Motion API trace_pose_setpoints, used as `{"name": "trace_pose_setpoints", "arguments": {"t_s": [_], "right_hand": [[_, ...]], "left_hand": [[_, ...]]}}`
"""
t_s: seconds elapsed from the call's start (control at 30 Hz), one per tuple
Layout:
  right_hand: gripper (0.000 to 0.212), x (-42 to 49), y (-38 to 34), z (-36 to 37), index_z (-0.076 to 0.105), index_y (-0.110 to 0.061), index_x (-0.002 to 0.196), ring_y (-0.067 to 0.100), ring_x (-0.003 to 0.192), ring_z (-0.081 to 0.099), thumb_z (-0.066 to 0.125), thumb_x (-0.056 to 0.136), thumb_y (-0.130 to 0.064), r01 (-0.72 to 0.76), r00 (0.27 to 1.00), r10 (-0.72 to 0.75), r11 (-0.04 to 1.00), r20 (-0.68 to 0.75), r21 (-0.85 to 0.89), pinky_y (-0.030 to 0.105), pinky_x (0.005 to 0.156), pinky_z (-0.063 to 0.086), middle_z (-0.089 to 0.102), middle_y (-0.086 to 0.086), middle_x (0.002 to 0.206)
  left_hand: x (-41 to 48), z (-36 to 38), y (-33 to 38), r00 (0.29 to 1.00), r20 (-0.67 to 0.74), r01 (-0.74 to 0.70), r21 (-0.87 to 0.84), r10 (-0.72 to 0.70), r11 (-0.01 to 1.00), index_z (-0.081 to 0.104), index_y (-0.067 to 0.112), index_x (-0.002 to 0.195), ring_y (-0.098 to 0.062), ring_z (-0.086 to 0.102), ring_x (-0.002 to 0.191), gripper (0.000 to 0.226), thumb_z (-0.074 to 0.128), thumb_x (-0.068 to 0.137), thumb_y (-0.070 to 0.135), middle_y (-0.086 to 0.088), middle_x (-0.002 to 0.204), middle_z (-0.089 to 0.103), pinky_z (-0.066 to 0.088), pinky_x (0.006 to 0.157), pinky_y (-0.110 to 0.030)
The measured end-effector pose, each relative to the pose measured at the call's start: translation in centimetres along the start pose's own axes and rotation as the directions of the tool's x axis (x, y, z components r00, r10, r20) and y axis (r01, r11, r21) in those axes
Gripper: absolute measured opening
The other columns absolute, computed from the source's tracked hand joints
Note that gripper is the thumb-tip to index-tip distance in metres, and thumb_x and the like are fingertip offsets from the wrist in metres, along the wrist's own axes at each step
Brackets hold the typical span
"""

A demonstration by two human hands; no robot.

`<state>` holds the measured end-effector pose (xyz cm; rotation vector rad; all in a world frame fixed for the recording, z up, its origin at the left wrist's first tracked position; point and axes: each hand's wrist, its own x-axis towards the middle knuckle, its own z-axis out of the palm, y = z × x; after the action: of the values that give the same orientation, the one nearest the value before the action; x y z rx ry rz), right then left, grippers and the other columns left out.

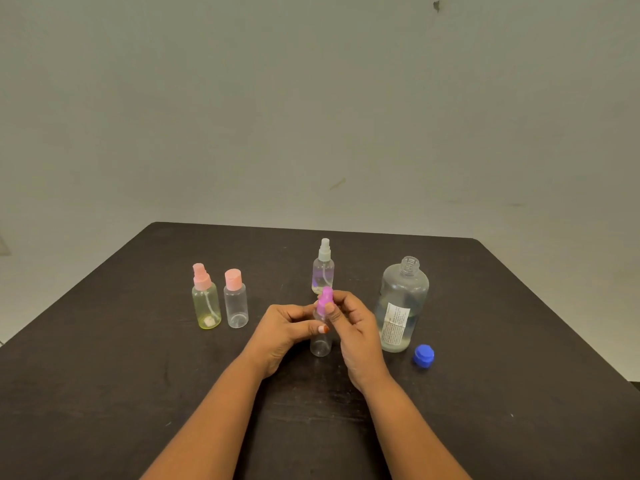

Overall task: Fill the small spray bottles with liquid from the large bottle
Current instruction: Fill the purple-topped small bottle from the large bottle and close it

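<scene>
Dark table (138, 358), small spray bottle (320, 344) upright, purple top (325, 301) up

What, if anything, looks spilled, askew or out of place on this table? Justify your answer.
Nothing stands out. The large bottle stands uncapped, its blue cap lying beside it on the table, which suits pouring. The small bottles are upright and no spill shows.

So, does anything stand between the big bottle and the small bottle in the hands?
No loose thing stands between them; only the right hand, which pinches the purple top, lies on that side. The top still sits on the small bottle, so it blocks filling. The big bottle is already open.
</scene>
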<state>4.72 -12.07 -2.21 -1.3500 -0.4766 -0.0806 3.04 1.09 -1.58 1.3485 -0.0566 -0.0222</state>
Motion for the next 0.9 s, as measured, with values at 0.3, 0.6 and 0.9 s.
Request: {"name": "trace_pose_setpoints", "arguments": {"t_s": [0.3, 0.6, 0.9], "right_hand": [[0.019, 0.17, -0.02, 0.06, 0.059, -0.007, 0.101, 0.004, 0.077, 0.063, 0.064, 0.084, -0.002, -0.001, 1.0, 0.0, 0.999, -0.018, -0.045, 0.019, 0.068, 0.05, 0.066, 0.0, 0.086], [0.028, 0.06, 0.03, 0.28, 0.06, -0.031, 0.108, 0.014, 0.091, 0.061, 0.065, 0.08, -0.027, 0.061, 0.998, -0.065, 0.982, -0.017, -0.179, 0.024, 0.077, 0.052, 0.061, 0.007, 0.105], [0.022, 0.66, 0.05, 0.05, 0.061, -0.044, 0.1, 0.018, 0.096, 0.059, 0.061, 0.084, -0.029, 0.091, 0.99, -0.119, 0.953, -0.082, -0.288, 0.032, 0.084, 0.052, 0.063, 0.001, 0.1]], "left_hand": [[0.03, 0.14, 0.12, 1.0, 0.01, -0.01, -0.008, 0.01, 1.0, 0.071, 0.0, 0.095, -0.023, 0.069, 0.097, 0.023, 0.063, 0.076, -0.01, -0.013, 0.099, 0.073, 0.056, 0.083, -0.028], [0.07, 0.22, 0.1, 0.999, 0.012, -0.032, -0.016, 0.032, 0.999, 0.071, 0.004, 0.092, -0.018, 0.07, 0.092, 0.024, 0.061, 0.076, -0.012, -0.009, 0.092, 0.075, 0.056, 0.08, -0.023], [0.3, 0.1, -0.02, 1.0, 0.004, -0.003, -0.006, 0.003, 1.0, 0.071, 0.005, 0.096, -0.016, 0.069, 0.094, 0.026, 0.062, 0.076, -0.01, -0.007, 0.095, 0.074, 0.056, 0.083, -0.026]]}}
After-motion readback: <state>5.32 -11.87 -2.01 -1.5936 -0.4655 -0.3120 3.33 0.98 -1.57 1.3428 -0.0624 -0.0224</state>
